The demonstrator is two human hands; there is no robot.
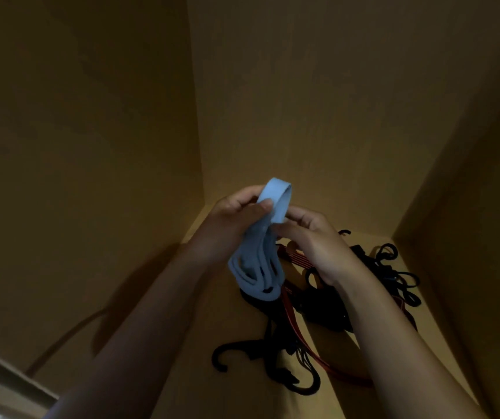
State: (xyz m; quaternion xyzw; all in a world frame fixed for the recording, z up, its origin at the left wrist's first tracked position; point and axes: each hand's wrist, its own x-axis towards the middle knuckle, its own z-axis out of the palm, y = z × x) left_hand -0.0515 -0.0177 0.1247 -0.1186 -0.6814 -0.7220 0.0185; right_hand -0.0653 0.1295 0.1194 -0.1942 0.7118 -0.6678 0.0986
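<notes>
Curling fingers (260,205) of both hands (233,220) (318,241) grip blue strap (276,193).

Your left hand (236,219) and right hand (312,237) were bare, and so were both wrists. Your left forearm (152,313) and right forearm (393,328) were bare too, along their whole visible length down to the lower edge of the view. Dim light left both forearms in deep shadow and the hands somewhat brighter. Finer detail on your fingers was too dark to tell.
</notes>
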